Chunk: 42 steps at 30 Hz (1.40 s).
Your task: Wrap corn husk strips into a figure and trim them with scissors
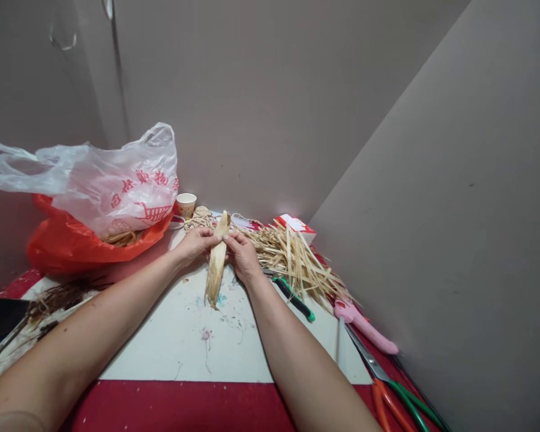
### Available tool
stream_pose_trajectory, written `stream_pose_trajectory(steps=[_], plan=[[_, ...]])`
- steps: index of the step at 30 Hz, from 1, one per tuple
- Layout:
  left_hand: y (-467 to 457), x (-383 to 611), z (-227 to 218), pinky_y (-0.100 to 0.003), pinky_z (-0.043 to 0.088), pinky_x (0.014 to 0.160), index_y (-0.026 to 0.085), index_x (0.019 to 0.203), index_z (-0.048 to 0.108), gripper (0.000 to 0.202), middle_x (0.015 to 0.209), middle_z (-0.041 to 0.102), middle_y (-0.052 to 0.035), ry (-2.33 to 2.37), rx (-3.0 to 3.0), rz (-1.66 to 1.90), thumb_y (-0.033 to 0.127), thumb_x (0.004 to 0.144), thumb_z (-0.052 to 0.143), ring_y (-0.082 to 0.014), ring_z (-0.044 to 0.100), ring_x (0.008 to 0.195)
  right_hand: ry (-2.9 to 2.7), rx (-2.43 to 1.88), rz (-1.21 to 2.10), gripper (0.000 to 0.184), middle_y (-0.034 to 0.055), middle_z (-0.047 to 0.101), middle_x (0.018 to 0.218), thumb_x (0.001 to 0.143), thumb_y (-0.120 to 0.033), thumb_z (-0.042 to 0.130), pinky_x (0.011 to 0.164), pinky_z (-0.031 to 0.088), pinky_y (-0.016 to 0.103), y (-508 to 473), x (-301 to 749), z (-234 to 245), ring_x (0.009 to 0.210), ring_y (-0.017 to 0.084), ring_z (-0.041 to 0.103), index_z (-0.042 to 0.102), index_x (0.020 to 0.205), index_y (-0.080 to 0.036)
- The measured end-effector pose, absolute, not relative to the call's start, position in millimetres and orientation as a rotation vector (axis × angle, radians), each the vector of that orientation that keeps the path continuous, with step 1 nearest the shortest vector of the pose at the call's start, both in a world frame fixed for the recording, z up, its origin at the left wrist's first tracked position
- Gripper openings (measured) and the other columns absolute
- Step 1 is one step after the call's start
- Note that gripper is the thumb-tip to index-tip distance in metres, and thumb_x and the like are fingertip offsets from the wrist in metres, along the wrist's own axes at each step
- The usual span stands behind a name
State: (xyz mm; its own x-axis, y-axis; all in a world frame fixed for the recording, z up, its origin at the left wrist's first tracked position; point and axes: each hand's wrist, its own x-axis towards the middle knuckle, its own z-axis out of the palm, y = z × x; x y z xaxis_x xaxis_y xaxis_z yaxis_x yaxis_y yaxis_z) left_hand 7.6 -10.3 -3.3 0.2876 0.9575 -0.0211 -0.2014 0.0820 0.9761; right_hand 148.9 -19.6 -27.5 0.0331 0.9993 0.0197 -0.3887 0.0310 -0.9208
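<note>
A dried, pale yellow corn husk [216,264] is held upright between both hands over the white mat [193,342]. My left hand [197,242] pinches the husk near its top from the left, fingers closed on it. From the right, my right hand [243,253] grips the same upper part with closed fingers. The husk's lower end hangs down to the mat.
A heap of husk strips [292,258] lies right of the hands. Red and clear plastic bags [103,204] sit at left, a paper cup [186,204] behind. Green-handled pliers [294,298], a pink tool [364,327] and scissors [387,384] lie at right. Walls close in behind and right.
</note>
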Motion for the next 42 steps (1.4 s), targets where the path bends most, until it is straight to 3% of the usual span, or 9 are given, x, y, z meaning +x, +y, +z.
stream_pose_trajectory(steps=[11,15,19,23,28,42], plan=[[-4.7,6.9,-8.7,-0.021,0.024,0.043,0.016,0.058,0.053,0.032,0.047,0.043,0.0040,0.866,1.093,1.169,0.036,0.068,0.075,-0.0062,0.034,0.041,-0.874,-0.881,1.387,0.027,-0.0045,0.057,0.054,0.060,-0.034,0.077,0.039,0.036,0.019,-21.3,152.1,-26.3,0.046,0.009,0.048,0.055,0.068,-0.020],[-5.8,9.4,-11.0,-0.023,0.028,0.046,0.015,0.062,0.057,0.026,0.053,0.053,0.0008,0.908,1.179,1.191,0.036,0.073,0.069,-0.0087,0.041,0.045,-0.853,-0.876,1.410,0.028,-0.0052,0.057,0.056,0.059,-0.031,0.076,0.038,0.037,0.018,-22.8,151.3,-24.4,0.047,0.009,0.050,0.052,0.069,-0.021],[-10.0,10.0,-8.4,-0.022,0.032,0.049,0.016,0.063,0.059,0.025,0.056,0.056,0.0007,0.956,1.289,1.212,0.037,0.075,0.066,-0.0101,0.044,0.048,-0.815,-0.876,1.417,0.035,-0.0057,0.061,0.065,0.058,-0.030,0.078,0.040,0.041,0.017,-24.5,151.8,-21.1,0.052,0.009,0.056,0.053,0.081,-0.022],[-13.7,12.4,-5.6,-0.022,0.033,0.050,0.016,0.059,0.055,0.027,0.053,0.053,0.0018,0.963,1.436,1.219,0.034,0.075,0.065,-0.0104,0.044,0.050,-0.850,-0.852,1.412,0.043,-0.0075,0.060,0.063,0.061,-0.034,0.079,0.039,0.040,0.015,-23.9,152.1,-21.5,0.045,0.006,0.050,0.057,0.097,-0.023],[-15.0,16.3,-7.0,-0.022,0.031,0.051,0.017,0.059,0.047,0.031,0.054,0.047,0.0032,0.925,1.493,1.254,0.038,0.076,0.063,-0.0093,0.041,0.051,-0.834,-0.866,1.373,0.034,-0.0092,0.053,0.054,0.062,-0.034,0.078,0.037,0.040,0.015,-22.2,152.1,-25.7,0.039,0.004,0.043,0.057,0.085,-0.020],[-10.8,15.5,-13.3,-0.022,0.031,0.053,0.018,0.061,0.044,0.030,0.056,0.043,0.0047,1.026,1.571,1.284,0.038,0.081,0.053,-0.0089,0.039,0.054,-0.822,-0.860,1.302,0.027,-0.0016,0.066,0.072,0.072,-0.040,0.067,0.036,0.040,0.017,-24.5,149.0,-23.8,0.052,0.010,0.056,0.060,0.086,-0.019]])
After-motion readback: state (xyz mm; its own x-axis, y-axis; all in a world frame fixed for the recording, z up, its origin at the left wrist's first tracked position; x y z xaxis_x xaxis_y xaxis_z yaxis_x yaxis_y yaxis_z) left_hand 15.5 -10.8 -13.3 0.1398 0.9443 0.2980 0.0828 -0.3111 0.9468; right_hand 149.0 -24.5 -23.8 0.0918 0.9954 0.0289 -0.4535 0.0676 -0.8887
